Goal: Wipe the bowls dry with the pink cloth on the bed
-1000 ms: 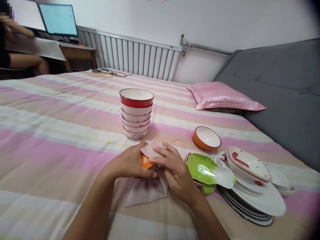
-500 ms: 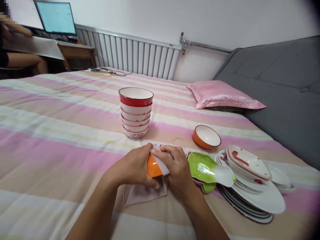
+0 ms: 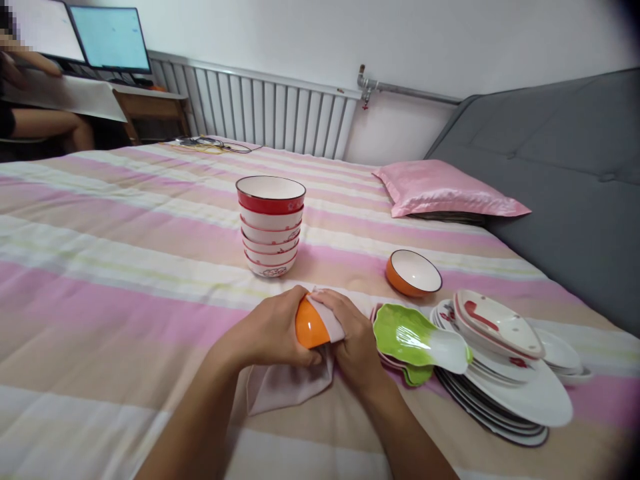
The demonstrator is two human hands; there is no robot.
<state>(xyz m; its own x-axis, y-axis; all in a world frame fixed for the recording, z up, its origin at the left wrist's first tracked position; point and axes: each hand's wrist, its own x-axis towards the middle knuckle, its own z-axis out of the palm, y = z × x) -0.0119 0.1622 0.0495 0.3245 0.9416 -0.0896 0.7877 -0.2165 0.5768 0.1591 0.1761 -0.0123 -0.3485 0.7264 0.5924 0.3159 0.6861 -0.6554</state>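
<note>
Between my hands an orange bowl (image 3: 311, 324) is held tilted, its glossy outer side showing. My left hand (image 3: 273, 330) grips the bowl's left side, thumb low and fingers behind it. Over its right side my right hand (image 3: 353, 333) is closed on a pale pink cloth (image 3: 290, 388), pressing it against the bowl. The cloth's loose end hangs down onto the striped bedspread. Just beyond my hands stands a stack of white and red bowls (image 3: 273, 227), upright. A second orange bowl (image 3: 414, 273), white inside, rests to the right.
Right of my hands lie green leaf-shaped dishes (image 3: 405, 337) and a pile of white plates (image 3: 540, 397) topped by a spotted dish (image 3: 500, 325). A pink pillow (image 3: 445, 187) is near the grey headboard (image 3: 565, 147). Cables (image 3: 215, 144) lie at the far edge; a person sits at a desk.
My right hand and the cloth have shifted slightly right across the bowl, uncovering more of its orange side. My left hand keeps its hold. The surrounding dishes have stayed put.
</note>
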